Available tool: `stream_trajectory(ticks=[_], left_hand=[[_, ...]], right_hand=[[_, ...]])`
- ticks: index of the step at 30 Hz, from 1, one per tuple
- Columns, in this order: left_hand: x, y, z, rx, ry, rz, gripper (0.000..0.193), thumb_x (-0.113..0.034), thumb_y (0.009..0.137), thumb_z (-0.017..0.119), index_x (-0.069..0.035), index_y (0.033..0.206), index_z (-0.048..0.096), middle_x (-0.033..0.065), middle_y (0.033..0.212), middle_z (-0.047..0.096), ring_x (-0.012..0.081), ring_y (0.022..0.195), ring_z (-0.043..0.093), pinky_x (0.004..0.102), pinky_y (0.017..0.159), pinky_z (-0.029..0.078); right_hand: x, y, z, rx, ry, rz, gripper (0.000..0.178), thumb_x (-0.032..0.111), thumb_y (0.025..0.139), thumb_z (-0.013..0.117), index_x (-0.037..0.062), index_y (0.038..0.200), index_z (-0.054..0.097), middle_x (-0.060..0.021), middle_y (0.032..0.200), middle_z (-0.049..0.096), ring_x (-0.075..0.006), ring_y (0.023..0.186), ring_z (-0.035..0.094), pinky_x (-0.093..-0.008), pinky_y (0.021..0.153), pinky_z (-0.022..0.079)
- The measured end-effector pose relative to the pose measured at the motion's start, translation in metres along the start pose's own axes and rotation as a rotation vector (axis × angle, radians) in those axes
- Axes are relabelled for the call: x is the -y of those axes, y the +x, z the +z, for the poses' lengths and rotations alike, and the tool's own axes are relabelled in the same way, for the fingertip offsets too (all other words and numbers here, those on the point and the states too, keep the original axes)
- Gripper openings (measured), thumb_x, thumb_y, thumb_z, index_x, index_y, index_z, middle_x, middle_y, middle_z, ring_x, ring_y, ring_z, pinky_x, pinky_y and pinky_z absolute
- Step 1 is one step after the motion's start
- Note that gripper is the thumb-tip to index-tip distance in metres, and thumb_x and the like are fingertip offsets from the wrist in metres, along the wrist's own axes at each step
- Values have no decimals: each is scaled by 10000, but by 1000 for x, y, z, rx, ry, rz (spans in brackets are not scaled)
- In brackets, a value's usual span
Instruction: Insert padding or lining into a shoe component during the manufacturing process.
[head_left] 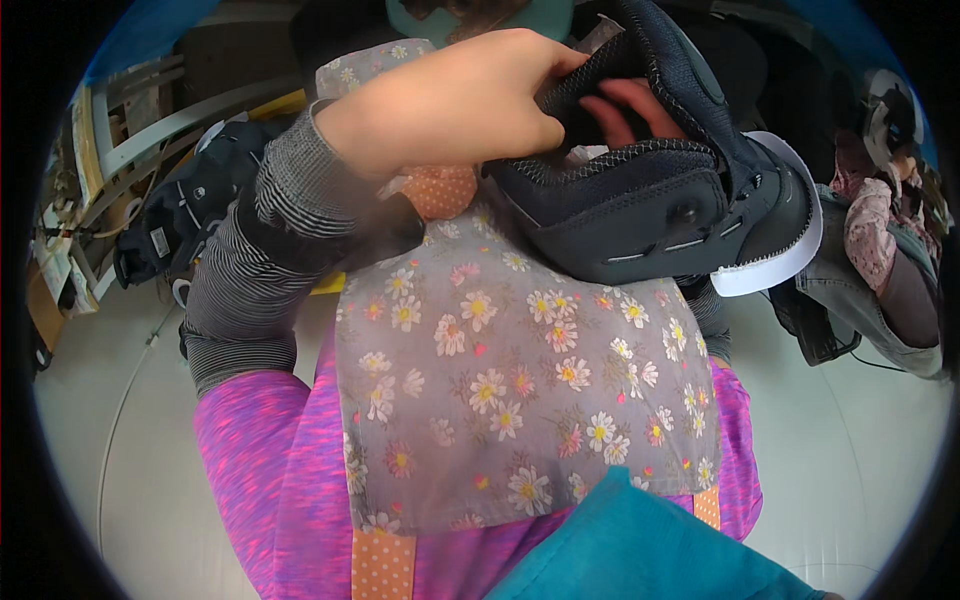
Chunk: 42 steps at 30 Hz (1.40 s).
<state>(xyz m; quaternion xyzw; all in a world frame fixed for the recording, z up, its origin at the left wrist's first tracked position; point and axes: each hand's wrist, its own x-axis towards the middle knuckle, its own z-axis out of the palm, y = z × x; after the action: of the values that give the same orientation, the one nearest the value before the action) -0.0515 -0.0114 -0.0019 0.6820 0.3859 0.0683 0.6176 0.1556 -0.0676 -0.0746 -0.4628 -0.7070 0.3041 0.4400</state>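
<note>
"Over the lap in the head view, what is held?"

"A dark shoe [620, 220], opening upward, its white edge [770, 275] to the right."

"And the left hand [490, 90]?"

"Closed on the shoe's rim, at the opening's left end."

"The right hand [650, 103]?"

"Only some fingers show, inside the opening; whether they grip, I can't tell."

"What's about?"

"A floral cloth [530, 400] below the shoe, a teal cloth [650, 545] nearest the wearer, and a second shoe [185, 215] off left, beyond the striped sleeve [240, 270]."
</note>
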Motion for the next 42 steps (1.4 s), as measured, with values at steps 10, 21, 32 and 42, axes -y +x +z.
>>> stream_trajectory(ticks=[10,21,32,42], left_hand=[[0,13,4,33,-24,-220,447,-40,841,608,36,1281,594,138,1110,706,186,987,667,294,900,527],[16,15,9,38,-128,-239,486,-67,860,597,71,1324,550,135,1189,679,190,1046,654,271,960,494],[10,15,-1,-4,-184,-348,522,-95,869,616,81,1352,525,143,1209,661,186,1072,640,260,955,491],[12,10,-2,79,-115,-215,513,-27,845,609,109,1331,518,135,1191,675,164,1051,636,269,941,494]], right_hand=[[20,18,-11,205,167,227,235,41,781,802,83,984,692,-72,867,684,-219,790,666,-325,737,529],[8,25,0,160,184,232,225,41,794,790,72,994,691,-85,872,688,-213,793,669,-322,735,529],[4,31,4,149,182,241,216,41,807,777,60,1004,690,-98,878,692,-208,796,672,-318,732,528],[-10,46,-2,59,186,201,209,41,818,766,49,1013,689,-110,883,695,-203,799,675,-315,729,528]])
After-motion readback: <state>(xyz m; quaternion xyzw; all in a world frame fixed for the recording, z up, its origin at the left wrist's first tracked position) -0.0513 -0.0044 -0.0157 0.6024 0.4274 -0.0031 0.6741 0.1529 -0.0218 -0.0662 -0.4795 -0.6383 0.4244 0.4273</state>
